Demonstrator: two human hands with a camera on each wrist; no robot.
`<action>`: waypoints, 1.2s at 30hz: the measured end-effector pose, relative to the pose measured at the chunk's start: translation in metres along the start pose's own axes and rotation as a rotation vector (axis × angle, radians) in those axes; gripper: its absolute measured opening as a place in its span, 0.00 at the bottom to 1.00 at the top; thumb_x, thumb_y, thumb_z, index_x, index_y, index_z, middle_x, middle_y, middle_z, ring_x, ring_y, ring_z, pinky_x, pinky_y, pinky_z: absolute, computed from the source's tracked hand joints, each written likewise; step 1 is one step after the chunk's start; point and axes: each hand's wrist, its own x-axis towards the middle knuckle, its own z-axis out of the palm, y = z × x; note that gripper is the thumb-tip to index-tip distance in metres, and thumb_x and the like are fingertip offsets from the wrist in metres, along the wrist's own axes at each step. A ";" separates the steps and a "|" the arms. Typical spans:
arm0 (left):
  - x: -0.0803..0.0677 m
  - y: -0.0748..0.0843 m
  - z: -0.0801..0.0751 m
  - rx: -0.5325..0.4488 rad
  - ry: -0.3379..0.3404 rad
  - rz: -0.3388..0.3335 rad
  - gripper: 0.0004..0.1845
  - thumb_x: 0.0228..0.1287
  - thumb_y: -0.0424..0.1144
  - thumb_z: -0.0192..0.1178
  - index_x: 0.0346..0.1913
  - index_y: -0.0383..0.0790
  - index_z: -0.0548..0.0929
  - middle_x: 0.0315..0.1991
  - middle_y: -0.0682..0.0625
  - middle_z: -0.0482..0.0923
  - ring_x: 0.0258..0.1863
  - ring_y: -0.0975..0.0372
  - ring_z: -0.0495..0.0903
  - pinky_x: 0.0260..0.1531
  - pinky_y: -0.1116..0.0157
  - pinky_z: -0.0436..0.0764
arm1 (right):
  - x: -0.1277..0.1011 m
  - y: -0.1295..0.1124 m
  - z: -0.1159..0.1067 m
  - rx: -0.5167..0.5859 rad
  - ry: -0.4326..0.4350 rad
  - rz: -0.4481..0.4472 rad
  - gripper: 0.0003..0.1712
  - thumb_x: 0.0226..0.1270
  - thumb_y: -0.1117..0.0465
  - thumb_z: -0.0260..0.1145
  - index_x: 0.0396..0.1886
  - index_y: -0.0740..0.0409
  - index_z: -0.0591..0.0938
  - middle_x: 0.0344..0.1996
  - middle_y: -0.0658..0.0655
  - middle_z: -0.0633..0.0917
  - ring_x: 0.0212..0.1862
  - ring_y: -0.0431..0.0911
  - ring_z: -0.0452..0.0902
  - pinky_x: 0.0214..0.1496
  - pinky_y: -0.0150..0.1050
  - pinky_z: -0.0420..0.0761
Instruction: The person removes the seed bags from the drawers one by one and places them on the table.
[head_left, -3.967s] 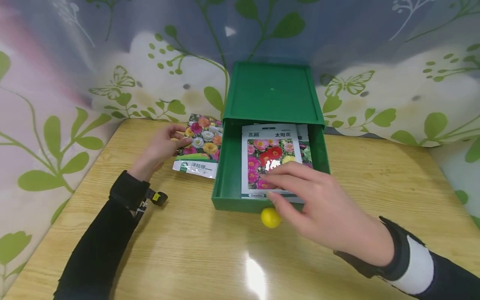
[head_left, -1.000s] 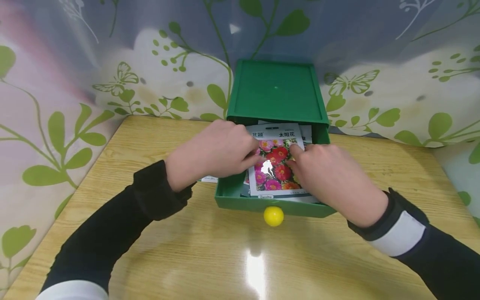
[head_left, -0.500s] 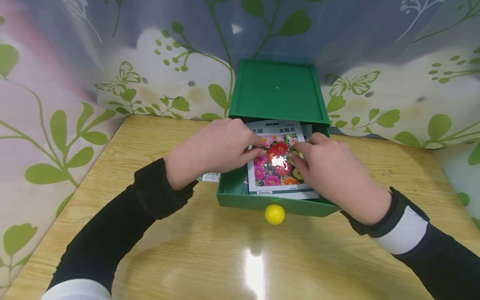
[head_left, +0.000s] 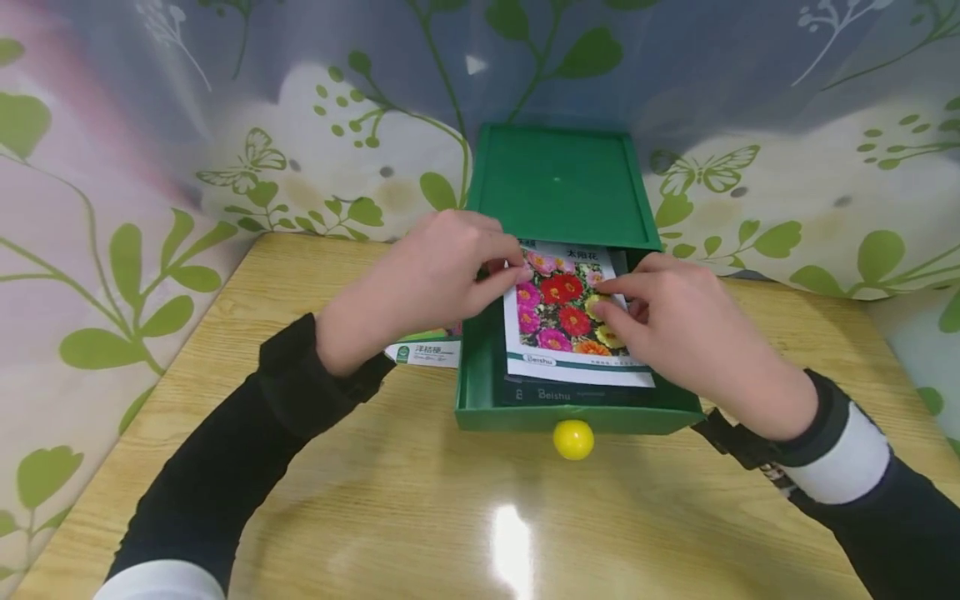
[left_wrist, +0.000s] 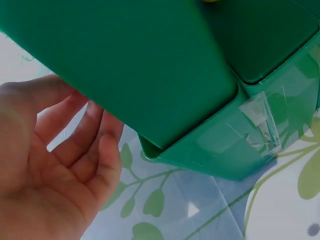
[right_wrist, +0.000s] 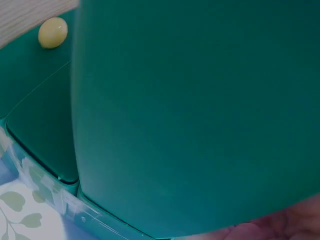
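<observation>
A flower seed packet [head_left: 573, 321] lies tilted in the pulled-out green drawer [head_left: 517, 420], its lower edge raised over the packets below. My left hand [head_left: 435, 271] pinches its left edge between thumb and fingers. On its right edge, my right hand [head_left: 693, 325] pinches it the same way. A darker packet [head_left: 555, 395] shows beneath it. In the left wrist view, the drawer wall [left_wrist: 135, 75] hides the fingertips of my left hand [left_wrist: 65, 155]. The right wrist view is mostly drawer wall [right_wrist: 190, 110], with a little of my right hand [right_wrist: 285, 225] at the bottom corner.
Another flower seed packet [head_left: 427, 353] lies on the wooden table [head_left: 390, 500] left of the drawer, partly behind my left arm. The green cabinet top [head_left: 558, 183] stands against the patterned backdrop. A yellow ball knob [head_left: 573, 439] sticks out from the drawer front.
My left hand has gone from the packet on the table to the one in the drawer. Both hands have since raised that packet's lower edge, uncovering the darker packet beneath.
</observation>
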 end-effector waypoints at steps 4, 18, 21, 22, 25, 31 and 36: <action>-0.002 0.001 -0.003 -0.051 0.038 -0.044 0.09 0.71 0.42 0.62 0.40 0.42 0.89 0.31 0.53 0.80 0.26 0.64 0.73 0.28 0.66 0.71 | -0.001 0.001 -0.004 0.047 0.020 -0.009 0.12 0.68 0.57 0.68 0.44 0.59 0.90 0.27 0.51 0.80 0.29 0.42 0.76 0.30 0.40 0.75; -0.023 0.005 -0.009 -0.493 0.058 -0.426 0.10 0.65 0.50 0.68 0.36 0.48 0.89 0.28 0.55 0.83 0.24 0.61 0.77 0.27 0.60 0.76 | -0.016 -0.013 -0.018 0.130 0.075 0.025 0.09 0.68 0.55 0.69 0.42 0.52 0.90 0.29 0.45 0.80 0.27 0.35 0.75 0.32 0.40 0.74; -0.029 0.007 -0.011 -0.581 0.065 -0.472 0.10 0.64 0.49 0.69 0.36 0.47 0.89 0.31 0.53 0.83 0.23 0.59 0.79 0.23 0.59 0.76 | -0.019 -0.018 -0.019 0.139 0.097 0.012 0.08 0.67 0.56 0.69 0.41 0.52 0.90 0.30 0.44 0.80 0.27 0.34 0.77 0.32 0.39 0.77; -0.031 0.009 -0.012 -0.609 0.069 -0.485 0.09 0.63 0.49 0.70 0.36 0.47 0.89 0.32 0.53 0.83 0.22 0.58 0.80 0.21 0.60 0.75 | -0.020 -0.019 -0.019 0.145 0.107 0.002 0.08 0.66 0.56 0.70 0.41 0.52 0.90 0.30 0.44 0.80 0.27 0.33 0.78 0.32 0.38 0.77; -0.035 0.013 -0.014 -0.671 0.081 -0.521 0.08 0.63 0.48 0.70 0.37 0.47 0.88 0.35 0.53 0.84 0.20 0.56 0.81 0.18 0.62 0.71 | -0.022 -0.024 -0.019 0.149 0.126 -0.012 0.08 0.66 0.57 0.70 0.42 0.52 0.90 0.31 0.43 0.79 0.28 0.33 0.78 0.30 0.37 0.76; -0.044 0.013 -0.015 -0.798 0.102 -0.594 0.10 0.63 0.46 0.70 0.43 0.46 0.87 0.26 0.46 0.81 0.11 0.61 0.63 0.15 0.64 0.65 | -0.026 -0.032 -0.016 0.185 0.153 -0.058 0.13 0.65 0.59 0.71 0.48 0.55 0.89 0.37 0.45 0.81 0.32 0.34 0.78 0.22 0.31 0.73; -0.053 0.003 -0.015 -0.878 0.174 -0.600 0.11 0.66 0.40 0.68 0.48 0.40 0.84 0.32 0.45 0.84 0.13 0.64 0.66 0.15 0.66 0.63 | -0.028 -0.035 -0.010 0.226 0.139 -0.158 0.14 0.67 0.61 0.70 0.52 0.55 0.87 0.44 0.45 0.82 0.30 0.33 0.74 0.22 0.28 0.69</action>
